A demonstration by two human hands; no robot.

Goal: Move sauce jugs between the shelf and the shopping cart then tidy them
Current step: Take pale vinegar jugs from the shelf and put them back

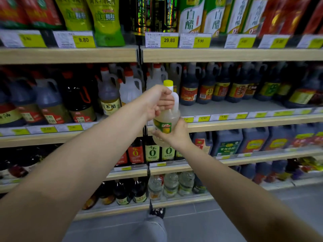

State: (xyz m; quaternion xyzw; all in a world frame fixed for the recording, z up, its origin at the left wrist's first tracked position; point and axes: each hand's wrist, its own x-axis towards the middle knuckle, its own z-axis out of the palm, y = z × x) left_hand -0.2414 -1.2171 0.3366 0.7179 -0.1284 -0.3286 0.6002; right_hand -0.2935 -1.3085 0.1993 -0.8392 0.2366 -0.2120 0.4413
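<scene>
While held up in front of the shelving, at centre frame: 1 jug [167,117], clear plastic, pale yellowish liquid, yellow cap, moulded handle on its 3 o'clock side, green/yellow label low on body. Upright, off any shelf, approx. level w/ the middle shelf [244,122] edge.

Left hand [160,100]: reaching in from 8 o'clock, fingers wrapped round jug's neck and handle, closed in a grasp on it.

Right hand [174,135]: reaching in from 4 o'clock, cupping jug's base and lower body from beneath, also gripping it.

Middle shelf, 9 o'clock of jug: dark sauce jugs [49,103], red caps; clear vinegar jugs [129,84] just behind left hand. 3 o'clock of jug: row of dark bottles [222,84] set back, bare shelf strip in front of them.

Top shelf, 12 o'clock: green pouches [104,18], white/green bottles [190,14]. Price tags [169,40] legible: 9.80, 29.80, 5.90.

Lower shelves, 6 o'clock: small dark bottles [152,151], clear bottles [171,184]. 4 o'clock: large blue-grey canisters [227,140].

Bottom edge: grey trouser leg [152,227], dark shoe [157,211], grey tile floor [227,215].
</scene>
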